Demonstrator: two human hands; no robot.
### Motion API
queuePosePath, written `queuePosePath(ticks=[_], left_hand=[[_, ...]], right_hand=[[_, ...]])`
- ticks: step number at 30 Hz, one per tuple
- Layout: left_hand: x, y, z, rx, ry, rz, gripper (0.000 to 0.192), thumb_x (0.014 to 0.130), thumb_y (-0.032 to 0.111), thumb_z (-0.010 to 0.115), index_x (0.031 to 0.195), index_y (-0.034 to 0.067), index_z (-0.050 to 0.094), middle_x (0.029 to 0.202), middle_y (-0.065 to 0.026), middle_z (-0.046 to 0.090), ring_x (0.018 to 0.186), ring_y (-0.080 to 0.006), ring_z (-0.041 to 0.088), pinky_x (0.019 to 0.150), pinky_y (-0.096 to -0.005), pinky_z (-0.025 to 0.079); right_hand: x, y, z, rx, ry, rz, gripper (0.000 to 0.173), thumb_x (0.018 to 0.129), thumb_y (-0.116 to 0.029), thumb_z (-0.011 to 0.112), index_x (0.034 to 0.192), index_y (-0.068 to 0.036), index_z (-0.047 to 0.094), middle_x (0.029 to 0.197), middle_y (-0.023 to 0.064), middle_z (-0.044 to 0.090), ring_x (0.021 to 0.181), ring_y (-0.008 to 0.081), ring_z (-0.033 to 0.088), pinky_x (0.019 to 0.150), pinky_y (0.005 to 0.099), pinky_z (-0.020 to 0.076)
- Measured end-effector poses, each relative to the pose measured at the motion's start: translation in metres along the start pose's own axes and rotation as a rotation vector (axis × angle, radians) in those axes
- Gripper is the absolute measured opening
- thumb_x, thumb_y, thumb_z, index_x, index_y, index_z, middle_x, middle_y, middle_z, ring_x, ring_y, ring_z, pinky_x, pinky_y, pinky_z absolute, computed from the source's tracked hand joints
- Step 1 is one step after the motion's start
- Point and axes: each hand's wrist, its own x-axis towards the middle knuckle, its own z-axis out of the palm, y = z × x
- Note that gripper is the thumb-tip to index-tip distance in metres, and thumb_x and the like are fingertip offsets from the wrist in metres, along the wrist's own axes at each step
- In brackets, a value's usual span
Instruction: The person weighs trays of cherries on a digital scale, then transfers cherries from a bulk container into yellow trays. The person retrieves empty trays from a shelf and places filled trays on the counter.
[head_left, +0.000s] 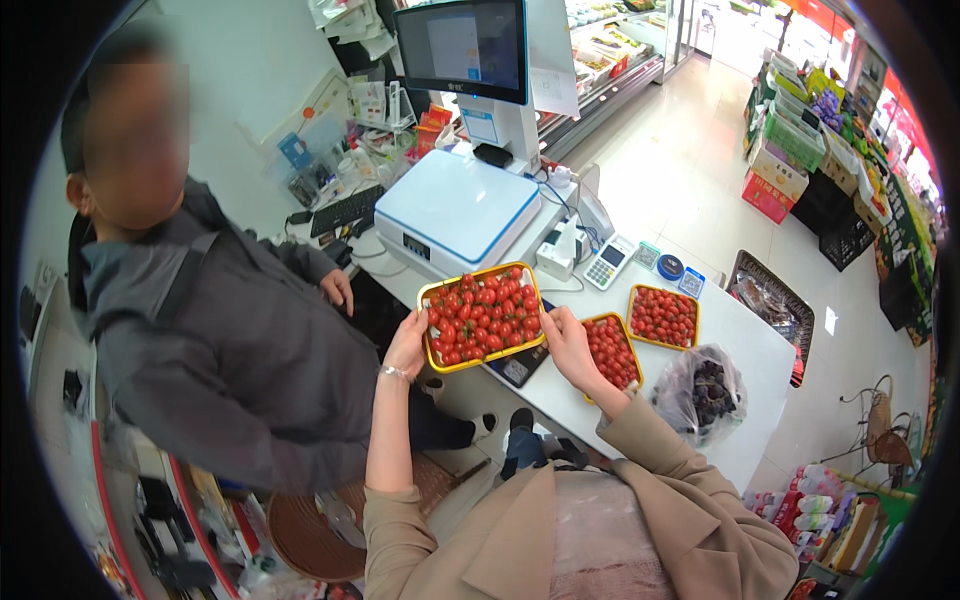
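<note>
Between my two hands is a yellow-rimmed tray of cherry tomatoes (484, 315), held up in front of the counter's near edge. My left hand (407, 343) grips its left end. The right end is in the fingers of my right hand (568, 341). Just beyond the tray stands a white counter scale (459, 206) with a blue-edged top. To the right, a second tray of cherry tomatoes (611, 351) lies partly behind my right forearm. A third tray of cherry tomatoes (664, 316) sits beside it. Dark grapes (712, 394) fill a clear plastic bag nearby.
A person in a dark jacket (225, 337) stands close on my left. On the white counter (757, 367) are a card payment terminal (609, 261) and a tissue box (561, 250). A monitor (461, 49) rises behind the scale. Fruit crates (795, 139) line the far right.
</note>
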Motion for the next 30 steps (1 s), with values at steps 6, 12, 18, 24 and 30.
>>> queuePosePath(ticks=[6,12,18,24,30], left_hand=[[0.160,0.066,-0.044,0.139,-0.041,-0.053,0.034,0.105,0.029,0.041,0.126,0.004,0.052,0.118,-0.0020,0.060,0.104,-0.0131,0.059,0.089,-0.0314,0.051],[0.271,0.102,-0.055,0.278,-0.155,-0.135,0.034,0.104,0.030,0.042,0.124,0.005,0.052,0.112,-0.0011,0.061,0.097,-0.0095,0.058,0.086,-0.0278,0.050],[0.349,0.110,-0.066,0.381,-0.290,-0.130,0.030,0.103,0.029,0.045,0.117,0.006,0.057,0.103,0.0007,0.063,0.091,-0.0080,0.059,0.077,-0.0253,0.050],[0.365,0.124,-0.072,1.049,-0.170,0.041,0.030,0.096,0.018,0.050,0.122,0.008,0.059,0.107,-0.0102,0.064,0.090,-0.0135,0.062,0.080,-0.0274,0.049],[0.280,0.205,-0.057,1.838,-0.638,0.186,0.044,0.085,0.013,0.058,0.129,0.009,0.057,0.092,-0.0254,0.064,0.083,-0.0239,0.065,0.074,-0.0343,0.050]], right_hand=[[0.127,0.004,0.056,-0.049,0.101,-0.023,0.028,0.100,-0.025,0.053,0.087,0.000,0.051,0.064,0.0055,0.056,0.059,0.0119,0.053,0.055,0.0296,0.0423],[0.198,0.017,0.091,-0.118,0.197,0.124,0.030,0.099,-0.026,0.053,0.085,0.000,0.052,0.064,0.0057,0.057,0.059,0.0112,0.052,0.054,0.0296,0.0420],[0.225,0.022,0.109,-0.330,0.203,0.205,0.029,0.096,-0.024,0.056,0.087,0.004,0.055,0.073,0.0200,0.064,0.069,0.0336,0.064,0.064,0.0424,0.0487],[0.217,0.004,0.097,-0.244,-0.051,0.252,0.022,0.095,-0.018,0.056,0.091,0.004,0.057,0.066,0.0099,0.062,0.059,0.0160,0.061,0.057,0.0311,0.0476],[0.202,-0.009,0.073,-0.211,-0.159,0.131,0.014,0.094,-0.010,0.058,0.102,0.001,0.056,0.065,0.0064,0.058,0.060,0.0130,0.059,0.055,0.0279,0.0449]])
